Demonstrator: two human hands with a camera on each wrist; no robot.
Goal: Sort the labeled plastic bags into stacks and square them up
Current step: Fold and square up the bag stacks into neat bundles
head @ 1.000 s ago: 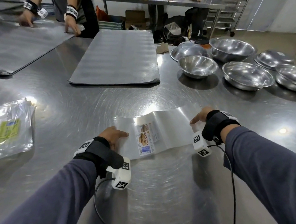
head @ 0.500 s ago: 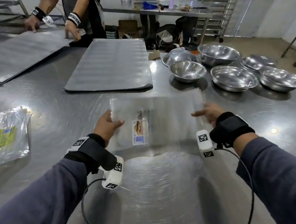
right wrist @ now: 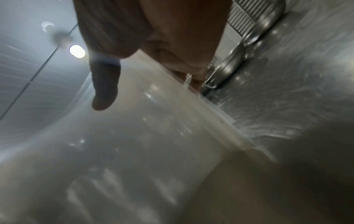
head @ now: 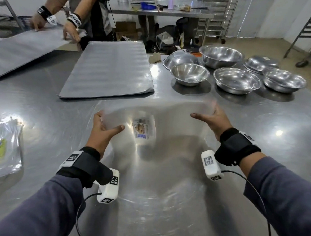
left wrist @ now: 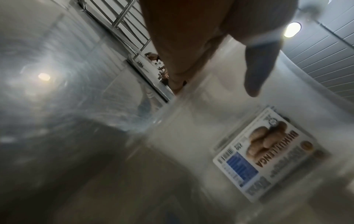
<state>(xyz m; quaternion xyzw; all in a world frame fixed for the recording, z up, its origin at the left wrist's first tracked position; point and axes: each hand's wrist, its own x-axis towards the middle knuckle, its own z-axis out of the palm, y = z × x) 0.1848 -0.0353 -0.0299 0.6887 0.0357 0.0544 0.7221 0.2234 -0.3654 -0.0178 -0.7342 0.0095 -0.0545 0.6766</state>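
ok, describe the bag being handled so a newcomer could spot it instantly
Start at the steel table, near its front edge, between the wearer's two hands. The clear plastic bag is held up there, left hand and right hand at its ends. Unlike the bag pile at the left edge with a yellow-green label, this bag's label shows brown food.

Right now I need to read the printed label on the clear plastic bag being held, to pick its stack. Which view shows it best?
The left wrist view: the white printed label is large, its picture and lettering visible. The head view shows it small and blurred. The right wrist view shows only bare plastic.
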